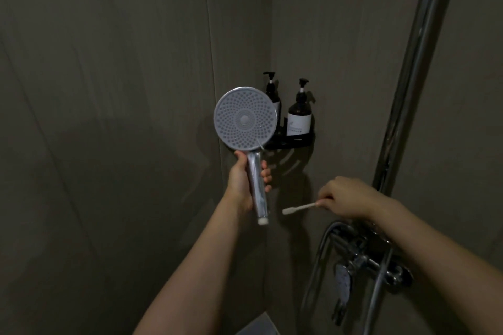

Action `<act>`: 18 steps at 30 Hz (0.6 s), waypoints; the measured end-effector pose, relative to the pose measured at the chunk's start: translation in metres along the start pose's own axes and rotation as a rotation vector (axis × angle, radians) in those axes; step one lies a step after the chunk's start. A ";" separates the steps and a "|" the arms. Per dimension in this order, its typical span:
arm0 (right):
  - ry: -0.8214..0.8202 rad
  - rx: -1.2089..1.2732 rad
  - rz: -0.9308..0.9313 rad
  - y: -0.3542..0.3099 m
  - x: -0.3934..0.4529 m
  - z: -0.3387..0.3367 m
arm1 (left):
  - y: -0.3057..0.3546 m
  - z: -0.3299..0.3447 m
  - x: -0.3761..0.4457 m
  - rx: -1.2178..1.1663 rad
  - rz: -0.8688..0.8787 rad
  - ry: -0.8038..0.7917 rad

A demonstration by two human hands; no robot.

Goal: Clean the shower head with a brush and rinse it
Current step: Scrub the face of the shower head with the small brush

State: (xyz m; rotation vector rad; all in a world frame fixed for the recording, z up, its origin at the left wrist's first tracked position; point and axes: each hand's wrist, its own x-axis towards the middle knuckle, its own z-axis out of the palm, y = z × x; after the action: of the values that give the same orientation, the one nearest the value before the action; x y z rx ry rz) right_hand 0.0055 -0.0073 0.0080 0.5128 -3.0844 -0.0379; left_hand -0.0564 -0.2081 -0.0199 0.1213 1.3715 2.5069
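Observation:
A round shower head [245,118] with a grey nozzle face and chrome handle is held upright in front of the wall corner, its face turned toward me. My left hand [245,179] grips the chrome handle just below the head. No hose shows at the handle's white lower end. My right hand [343,197] is lower and to the right, pinching the handle of a small white brush [299,208]. The brush lies roughly level, its bristle end pointing left toward the shower handle but apart from it.
A black corner shelf [295,141] behind the shower head carries two dark pump bottles [299,114]. A chrome riser pipe [408,84] runs up the right wall above the mixer tap [364,258] and its looping hose. Dark tiled walls surround everything.

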 end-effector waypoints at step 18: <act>0.168 0.264 0.080 -0.004 -0.001 -0.016 | -0.012 -0.007 0.004 0.022 -0.020 0.026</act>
State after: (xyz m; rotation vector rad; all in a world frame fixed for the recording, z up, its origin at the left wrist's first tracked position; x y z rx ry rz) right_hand 0.0074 -0.0109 0.0243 0.3755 -2.9537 0.3965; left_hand -0.0593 -0.2067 -0.0342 0.0788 1.4040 2.4862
